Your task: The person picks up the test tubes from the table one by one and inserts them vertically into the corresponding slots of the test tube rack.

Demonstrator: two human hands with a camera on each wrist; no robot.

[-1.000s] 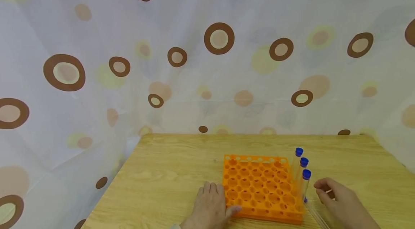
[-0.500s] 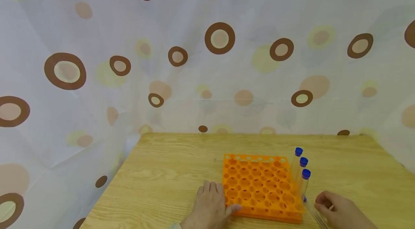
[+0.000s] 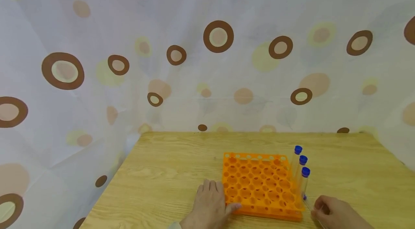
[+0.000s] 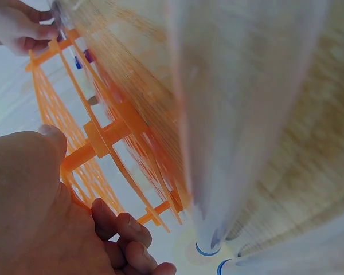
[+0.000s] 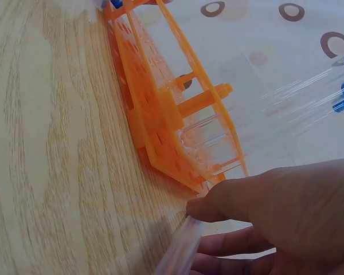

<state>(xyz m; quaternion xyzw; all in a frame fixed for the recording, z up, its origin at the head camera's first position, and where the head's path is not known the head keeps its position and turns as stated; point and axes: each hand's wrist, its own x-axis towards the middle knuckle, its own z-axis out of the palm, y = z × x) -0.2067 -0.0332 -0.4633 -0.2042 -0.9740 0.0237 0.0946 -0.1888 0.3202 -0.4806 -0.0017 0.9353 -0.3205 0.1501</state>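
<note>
An orange test tube rack stands on the table. My left hand grips its near left corner, the thumb along the front edge and the fingers at the left side. Three clear test tubes with blue caps stand upright in the rack's right-hand column. Beside the rack's near right corner, my right hand pinches a clear test tube lying low by the table, between thumb and fingers. The hand hides part of this tube in the head view.
The wooden table reaches back to a curtain with brown circles. In the left wrist view, clear tubes with blue-rimmed ends lie close to the camera, blurred. The rack's other holes hold no tubes.
My right hand has moved down and slightly left, and its thumb and fingers have closed on the lying test tube. The left hand and rack have stayed in place.
</note>
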